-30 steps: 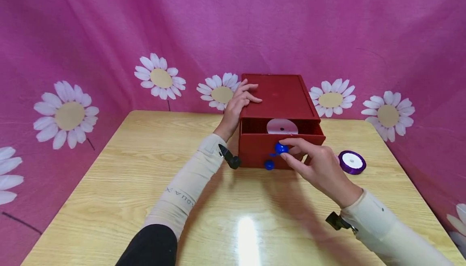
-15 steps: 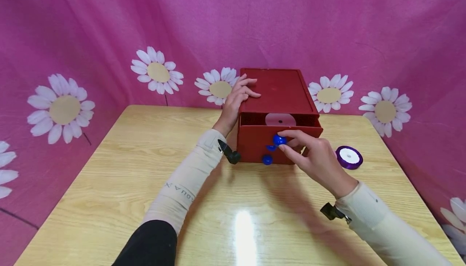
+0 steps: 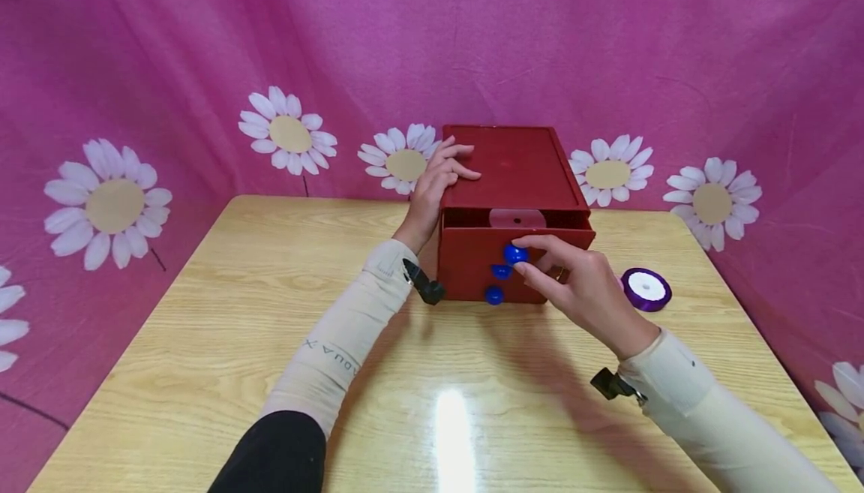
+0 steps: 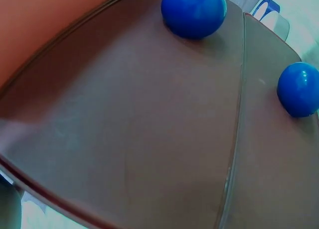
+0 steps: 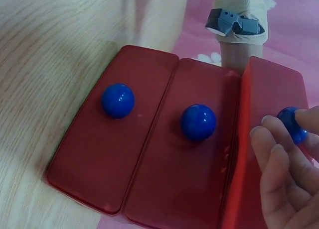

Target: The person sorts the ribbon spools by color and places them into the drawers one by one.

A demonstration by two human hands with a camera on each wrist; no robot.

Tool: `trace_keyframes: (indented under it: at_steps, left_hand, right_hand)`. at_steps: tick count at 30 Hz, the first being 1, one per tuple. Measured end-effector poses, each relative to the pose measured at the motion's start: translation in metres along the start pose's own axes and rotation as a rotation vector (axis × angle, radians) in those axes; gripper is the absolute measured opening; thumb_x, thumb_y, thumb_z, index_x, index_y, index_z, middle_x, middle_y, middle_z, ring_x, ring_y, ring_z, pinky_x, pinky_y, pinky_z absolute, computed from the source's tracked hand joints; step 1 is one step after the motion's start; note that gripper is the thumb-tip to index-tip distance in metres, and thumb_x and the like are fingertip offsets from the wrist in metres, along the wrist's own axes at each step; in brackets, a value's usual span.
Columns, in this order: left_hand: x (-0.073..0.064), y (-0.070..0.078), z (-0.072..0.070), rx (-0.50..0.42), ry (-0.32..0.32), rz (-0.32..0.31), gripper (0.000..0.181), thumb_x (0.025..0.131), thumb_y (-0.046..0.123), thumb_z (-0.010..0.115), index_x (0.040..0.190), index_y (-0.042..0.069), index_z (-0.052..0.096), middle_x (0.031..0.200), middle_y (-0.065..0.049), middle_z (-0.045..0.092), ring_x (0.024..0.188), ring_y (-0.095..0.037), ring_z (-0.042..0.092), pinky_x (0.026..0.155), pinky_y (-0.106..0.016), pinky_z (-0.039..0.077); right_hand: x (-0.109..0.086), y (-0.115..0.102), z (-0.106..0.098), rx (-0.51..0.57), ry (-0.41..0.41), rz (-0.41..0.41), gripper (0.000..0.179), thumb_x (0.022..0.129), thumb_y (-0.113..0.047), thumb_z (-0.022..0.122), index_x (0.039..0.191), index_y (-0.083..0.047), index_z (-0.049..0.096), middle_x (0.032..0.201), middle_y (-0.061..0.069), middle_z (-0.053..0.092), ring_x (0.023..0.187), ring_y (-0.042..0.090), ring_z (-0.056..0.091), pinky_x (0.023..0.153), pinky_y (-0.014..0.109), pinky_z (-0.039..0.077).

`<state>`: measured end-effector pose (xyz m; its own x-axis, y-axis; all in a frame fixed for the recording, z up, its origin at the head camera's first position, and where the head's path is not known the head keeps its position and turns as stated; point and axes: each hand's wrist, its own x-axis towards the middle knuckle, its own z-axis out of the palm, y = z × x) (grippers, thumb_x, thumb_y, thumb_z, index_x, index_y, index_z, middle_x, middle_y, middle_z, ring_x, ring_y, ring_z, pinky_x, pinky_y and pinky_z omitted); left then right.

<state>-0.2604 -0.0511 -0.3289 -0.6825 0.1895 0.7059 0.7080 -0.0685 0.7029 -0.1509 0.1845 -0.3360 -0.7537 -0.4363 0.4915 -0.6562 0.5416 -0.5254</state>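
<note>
A red box of drawers (image 3: pixel 513 170) stands at the back of the table, its top drawer (image 3: pixel 466 247) pulled part way out. A pink disc with a small dark centre hole (image 3: pixel 498 218) shows inside that drawer. My right hand (image 3: pixel 594 287) pinches the drawer's round blue knob (image 3: pixel 516 254) between thumb and fingertips. On the left side of the box my left hand (image 3: pixel 432 193) rests, its fingers spread over the top edge. Two lower drawers, each with a blue knob (image 5: pixel 198 122), sit flush in the right wrist view.
A purple ribbon spool (image 3: pixel 646 290) with a white centre lies on the wooden table (image 3: pixel 324 268), right of the box. Behind hangs a pink cloth (image 3: pixel 378 43) with daisies. The box stands close to this cloth.
The top drawer has slid inward with my right hand on its knob, so the gap above it is narrower. My left hand stays on the box. The head view has shifted slightly.
</note>
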Motion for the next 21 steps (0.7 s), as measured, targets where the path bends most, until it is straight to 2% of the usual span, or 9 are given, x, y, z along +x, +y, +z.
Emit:
trace_keyframes:
  at_steps: [6,14,21]
  left_hand:
    - [0.001,0.000,0.000,0.007,0.001,0.002,0.038,0.087,0.002,0.034,0.096,-0.018,0.065,0.134,-0.032,0.046,0.142,-0.040,0.017,0.117,-0.034,0.010]
    - [-0.001,-0.001,0.001,0.012,-0.002,0.008,0.038,0.086,0.002,0.034,0.095,-0.018,0.065,0.134,-0.033,0.046,0.142,-0.043,0.017,0.117,-0.033,0.009]
    - [-0.001,0.002,0.002,0.033,0.017,0.002,0.038,0.086,0.002,0.034,0.095,-0.017,0.065,0.133,-0.032,0.047,0.142,-0.041,0.018,0.118,-0.035,0.005]
  right_hand:
    - [0.004,0.002,-0.001,0.044,-0.009,0.021,0.037,0.088,-0.021,0.070,0.124,-0.023,0.062,0.077,-0.012,0.066,0.064,0.006,0.063,0.053,0.027,0.053]
    - [0.008,0.007,0.002,0.024,0.005,0.013,0.038,0.087,-0.014,0.071,0.123,-0.021,0.063,0.072,-0.006,0.067,0.060,0.005,0.061,0.046,0.025,0.046]
    - [0.014,0.009,0.003,0.027,-0.001,0.024,0.039,0.087,-0.010,0.069,0.124,-0.019,0.062,0.069,-0.007,0.065,0.063,0.008,0.065,0.049,0.025,0.051]
